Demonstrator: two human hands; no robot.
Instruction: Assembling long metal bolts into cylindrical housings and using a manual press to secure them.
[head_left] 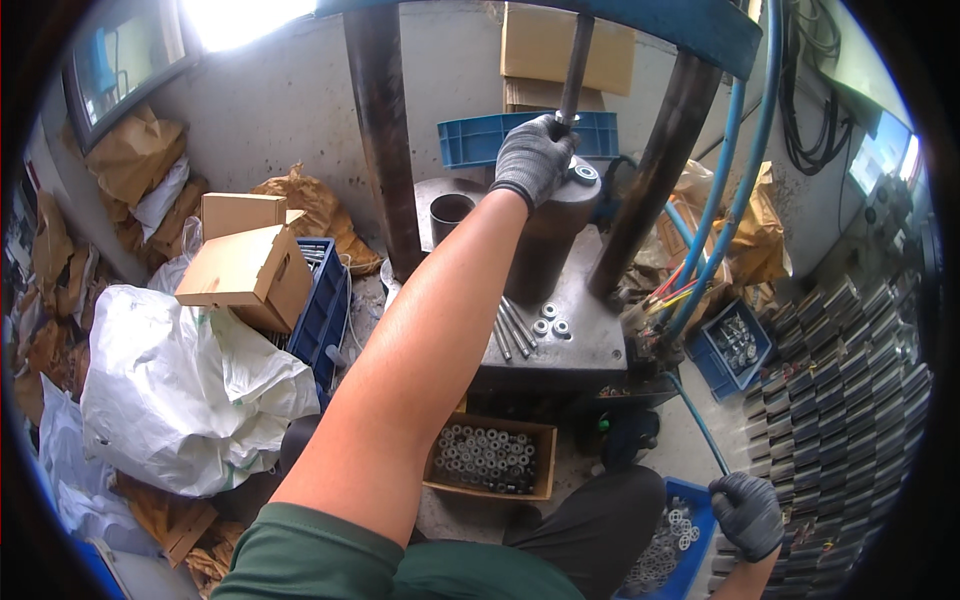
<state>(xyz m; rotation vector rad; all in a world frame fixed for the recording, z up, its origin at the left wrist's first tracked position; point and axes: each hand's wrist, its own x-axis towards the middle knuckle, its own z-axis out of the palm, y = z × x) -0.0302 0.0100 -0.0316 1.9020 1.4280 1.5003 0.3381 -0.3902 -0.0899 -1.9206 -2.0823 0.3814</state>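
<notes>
My left hand point(535, 160), in a grey glove, is raised over the press. Its fingers are closed at the lower end of an upright metal rod point(577, 65), around a silver ring-shaped metal part point(567, 118); the palm side is hidden. Right beside that hand a bearing point(584, 174) rests on top of a thick steel cylinder point(545, 250). At the lower right my gloved right hand point(748, 515) is wrapped round the end of a thin blue lever point(697, 424). On the press plate point(590, 355) lie several metal shafts point(515, 328) and a few loose bearings point(551, 322).
Dark posts point(385, 140) flank the work spot. Blue hoses point(745, 190) hang at right. A cardboard box point(488, 462) of bearings sits below the plate; a blue crate point(690, 545) of rings is by my knee. Stacked metal parts point(850, 400) fill the right; a white sack point(180, 390) lies left.
</notes>
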